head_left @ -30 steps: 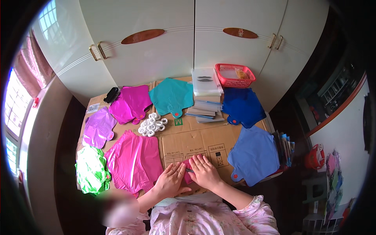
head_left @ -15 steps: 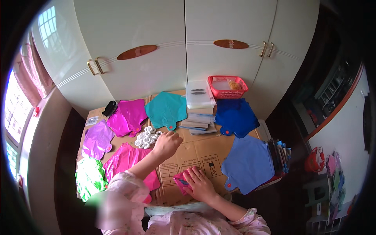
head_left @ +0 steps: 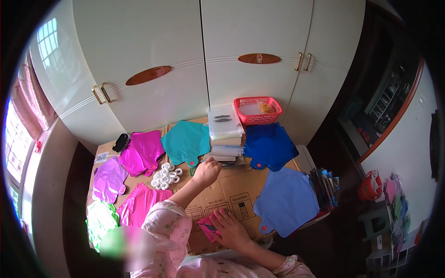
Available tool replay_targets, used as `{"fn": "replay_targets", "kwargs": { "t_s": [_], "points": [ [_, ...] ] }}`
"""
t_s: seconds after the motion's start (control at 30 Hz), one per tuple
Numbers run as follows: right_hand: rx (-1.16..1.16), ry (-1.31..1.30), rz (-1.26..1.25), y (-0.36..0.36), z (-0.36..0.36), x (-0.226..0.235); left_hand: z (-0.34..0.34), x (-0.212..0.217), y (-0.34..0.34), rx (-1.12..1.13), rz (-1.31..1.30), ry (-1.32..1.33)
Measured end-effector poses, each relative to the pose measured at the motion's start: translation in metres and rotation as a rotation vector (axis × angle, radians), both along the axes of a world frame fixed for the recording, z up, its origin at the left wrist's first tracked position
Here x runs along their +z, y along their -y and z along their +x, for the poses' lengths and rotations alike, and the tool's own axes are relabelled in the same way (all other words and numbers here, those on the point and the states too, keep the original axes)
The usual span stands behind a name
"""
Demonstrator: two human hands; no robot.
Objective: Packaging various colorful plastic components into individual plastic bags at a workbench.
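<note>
Left grip [head_left: 207, 170] closes on a pen [head_left: 225, 162]; right grip [head_left: 230, 228] flat on pink balloon [head_left: 208, 226].

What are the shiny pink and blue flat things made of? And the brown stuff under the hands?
The pink balloon and dark blue balloon look like thin metallic foil or plastic film: they gleam and wrinkle. The brown sheet under the right hand looks like matte corrugated cardboard, with printed box marks and fold lines. The red basket seems to be moulded plastic mesh.
</note>
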State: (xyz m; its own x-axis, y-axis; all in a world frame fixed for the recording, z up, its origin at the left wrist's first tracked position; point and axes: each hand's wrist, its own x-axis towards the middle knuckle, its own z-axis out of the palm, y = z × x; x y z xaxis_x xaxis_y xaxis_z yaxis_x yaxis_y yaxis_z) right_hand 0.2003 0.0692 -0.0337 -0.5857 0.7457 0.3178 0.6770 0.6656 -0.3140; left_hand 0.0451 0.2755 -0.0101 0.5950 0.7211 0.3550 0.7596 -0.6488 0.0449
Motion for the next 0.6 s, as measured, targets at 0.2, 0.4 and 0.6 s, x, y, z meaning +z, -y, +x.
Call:
{"fn": "replay_targets", "kwargs": {
  "t_s": [0.2,0.4,0.6],
  "points": [
    [0.002,-0.004,-0.003,-0.001,0.0,-0.001,-0.001,0.008,-0.008,0.042,-0.176,0.217],
    [0.005,-0.008,0.002,0.0,-0.001,0.0,-0.002,0.012,-0.013,0.087,-0.321,0.283],
    [-0.002,-0.005,0.013,0.0,-0.001,0.0,0.001,0.008,-0.017,-0.013,-0.135,0.131]
  ]
}}
